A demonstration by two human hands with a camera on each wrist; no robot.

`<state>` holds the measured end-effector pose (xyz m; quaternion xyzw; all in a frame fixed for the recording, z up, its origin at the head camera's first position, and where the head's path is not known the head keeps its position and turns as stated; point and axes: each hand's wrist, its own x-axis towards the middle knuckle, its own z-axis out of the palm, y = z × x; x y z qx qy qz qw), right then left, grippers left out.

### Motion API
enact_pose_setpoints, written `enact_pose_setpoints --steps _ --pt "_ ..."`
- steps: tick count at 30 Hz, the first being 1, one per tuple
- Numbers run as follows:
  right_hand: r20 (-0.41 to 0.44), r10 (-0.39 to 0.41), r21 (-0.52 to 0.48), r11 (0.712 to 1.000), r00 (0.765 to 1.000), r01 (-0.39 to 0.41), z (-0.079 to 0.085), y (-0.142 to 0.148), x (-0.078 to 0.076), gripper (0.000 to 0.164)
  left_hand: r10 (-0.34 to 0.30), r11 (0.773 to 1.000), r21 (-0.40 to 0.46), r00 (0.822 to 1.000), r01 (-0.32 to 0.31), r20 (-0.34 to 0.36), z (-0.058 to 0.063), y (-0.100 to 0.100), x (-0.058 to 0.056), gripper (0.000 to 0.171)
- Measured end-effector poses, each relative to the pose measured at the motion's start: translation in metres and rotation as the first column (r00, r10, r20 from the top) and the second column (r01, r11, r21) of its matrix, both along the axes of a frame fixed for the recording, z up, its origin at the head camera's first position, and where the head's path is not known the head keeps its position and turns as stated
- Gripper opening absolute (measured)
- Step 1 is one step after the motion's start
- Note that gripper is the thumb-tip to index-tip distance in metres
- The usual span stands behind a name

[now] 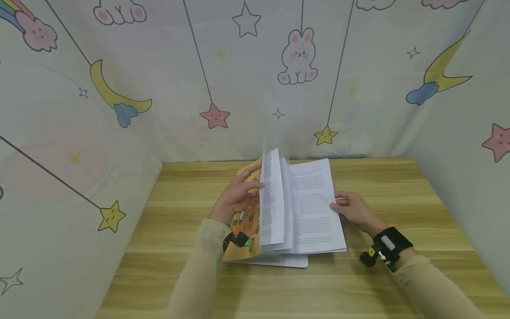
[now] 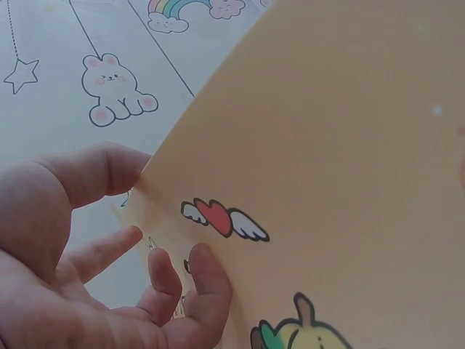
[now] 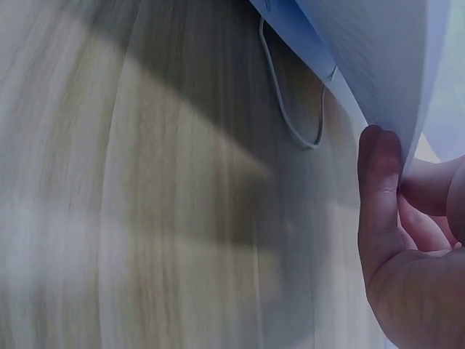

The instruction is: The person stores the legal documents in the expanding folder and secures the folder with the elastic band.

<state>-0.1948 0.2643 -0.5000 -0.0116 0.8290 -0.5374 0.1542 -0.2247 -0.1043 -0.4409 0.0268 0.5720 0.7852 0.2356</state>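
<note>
An orange folder cover (image 1: 245,228) with cartoon prints stands raised at a tilt, its outside facing left. My left hand (image 1: 238,195) holds its free edge with curled fingers; in the left wrist view, fingertips touch the orange cover (image 2: 327,145) beside a winged red heart. Printed white sheets (image 1: 314,204) stand fanned to the right of the cover. Their right edge is pinched by my right hand (image 1: 354,210), thumb on top. The right wrist view shows fingers beneath the lifted sheets (image 3: 385,65). Part of the stack's left side is hidden.
A white board with a rounded corner (image 1: 292,260) lies under the sheets on the wood-grain table (image 1: 179,230). Behind the table hangs a white cloth wall (image 1: 255,79) with cartoon prints. A black wrist strap with a small camera (image 1: 386,248) sits on the right wrist.
</note>
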Motion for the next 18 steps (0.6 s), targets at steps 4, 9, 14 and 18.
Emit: enact_pose_setpoints --steps 4,9,14,18 --pt "0.010 0.010 -0.014 1.000 1.000 -0.009 0.002 -0.005 -0.001 0.044 0.005 1.000 0.000 1.000 -0.005 0.006 0.001 0.000 0.001 0.073" --pt "0.023 0.037 -0.040 0.999 0.999 -0.036 0.006 -0.010 -0.001 0.044 0.007 1.000 0.001 1.000 -0.007 0.014 0.001 0.001 0.001 0.074" --pt "0.031 0.044 -0.048 0.998 0.999 -0.042 0.005 -0.013 -0.003 0.046 0.015 1.000 0.002 0.999 -0.015 0.030 0.000 0.002 0.000 0.073" --pt "0.034 0.020 -0.030 0.999 0.999 -0.019 0.000 -0.016 -0.005 0.044 0.025 1.000 0.000 0.999 -0.026 0.041 -0.001 0.002 0.000 0.072"
